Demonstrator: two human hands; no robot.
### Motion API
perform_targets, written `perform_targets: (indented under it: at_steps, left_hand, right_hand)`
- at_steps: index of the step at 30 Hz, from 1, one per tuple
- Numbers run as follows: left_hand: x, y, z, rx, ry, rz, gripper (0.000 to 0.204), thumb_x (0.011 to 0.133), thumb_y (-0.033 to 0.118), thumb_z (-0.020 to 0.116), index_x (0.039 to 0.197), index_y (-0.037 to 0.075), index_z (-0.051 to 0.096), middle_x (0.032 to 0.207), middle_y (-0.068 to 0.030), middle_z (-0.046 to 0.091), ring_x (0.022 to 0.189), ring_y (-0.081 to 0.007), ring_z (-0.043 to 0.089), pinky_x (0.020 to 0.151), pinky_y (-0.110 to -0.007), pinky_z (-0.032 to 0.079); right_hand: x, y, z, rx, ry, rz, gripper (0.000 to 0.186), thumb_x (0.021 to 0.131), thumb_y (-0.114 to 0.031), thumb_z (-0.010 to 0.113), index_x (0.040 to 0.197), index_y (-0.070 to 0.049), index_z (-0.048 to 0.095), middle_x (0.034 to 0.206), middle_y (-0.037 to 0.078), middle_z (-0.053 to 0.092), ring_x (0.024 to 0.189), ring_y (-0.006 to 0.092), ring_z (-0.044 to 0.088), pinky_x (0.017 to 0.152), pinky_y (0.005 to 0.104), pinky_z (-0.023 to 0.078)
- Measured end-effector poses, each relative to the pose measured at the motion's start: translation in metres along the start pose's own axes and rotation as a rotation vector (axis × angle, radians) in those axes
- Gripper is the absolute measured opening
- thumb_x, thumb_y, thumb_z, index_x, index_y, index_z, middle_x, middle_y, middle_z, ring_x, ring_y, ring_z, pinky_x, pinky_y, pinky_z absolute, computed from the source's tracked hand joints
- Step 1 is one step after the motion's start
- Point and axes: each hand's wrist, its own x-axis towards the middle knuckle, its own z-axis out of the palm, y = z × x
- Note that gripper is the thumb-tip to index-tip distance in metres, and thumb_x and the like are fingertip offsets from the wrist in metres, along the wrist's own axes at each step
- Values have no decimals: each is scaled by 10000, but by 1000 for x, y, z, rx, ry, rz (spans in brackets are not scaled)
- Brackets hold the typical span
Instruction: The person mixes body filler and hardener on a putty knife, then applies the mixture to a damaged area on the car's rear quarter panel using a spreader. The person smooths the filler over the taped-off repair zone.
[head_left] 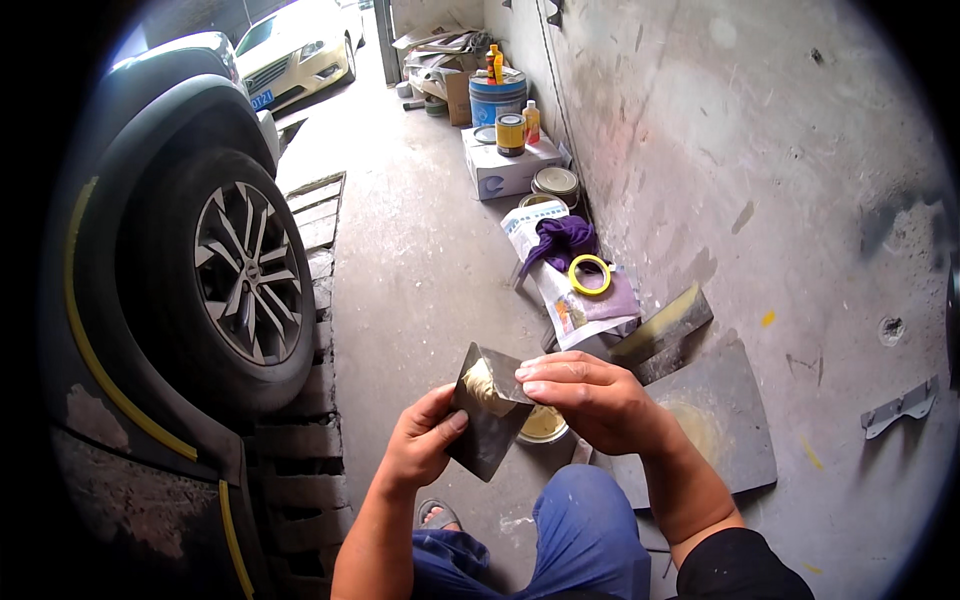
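In front of my knees, my left hand (421, 438) is closed on the edge of a dark flat putty scraper (486, 442), its thumb lying on top. Cream-coloured putty (481, 386) is heaped on that scraper. My right hand (590, 398) grips a second thin grey putty scraper (505, 373), fingers stretched along its back. Its blade is tilted and meets the putty on the first one. Partly hidden under my right hand, an open tin (543, 426) with cream material inside stands on the floor.
At left stands a car with a large wheel (252, 272) and yellow tape (125, 400) along its panels. Beside the wall lie a grey panel (735, 430), a yellow tape roll (589, 275) and a purple cloth (562, 243). Farther back are a white box (505, 178) and a blue drum (497, 98).
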Motion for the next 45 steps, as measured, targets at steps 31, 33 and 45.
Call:
perform_targets:
  at_steps: [31,33,45]
  left_hand:
    - [-29,13,-39,169,506,67,409,933,3,492,1337,-29,438,1278,-129,553,1149,-204,555,1002,-342,430]
    - [-35,11,-40,165,541,77,404,924,-7,510,1323,-37,453,1254,-125,569,1142,-190,552,996,-322,420]
    - [-49,11,-51,225,515,18,429,924,2,495,1347,-21,431,1277,-130,554,1159,-226,556,1011,-366,432]
  right_hand:
    - [-186,207,167,-640,-625,888,131,789,-111,577,851,-84,690,937,90,641,945,284,582,761,399,534]
    - [-191,220,180,-675,-648,883,133,792,-122,577,843,-91,696,943,80,642,958,269,580,763,393,535]
    - [-210,246,181,-589,-1082,603,191,808,-192,572,901,-185,739,1033,-42,650,1064,195,536,880,371,420]
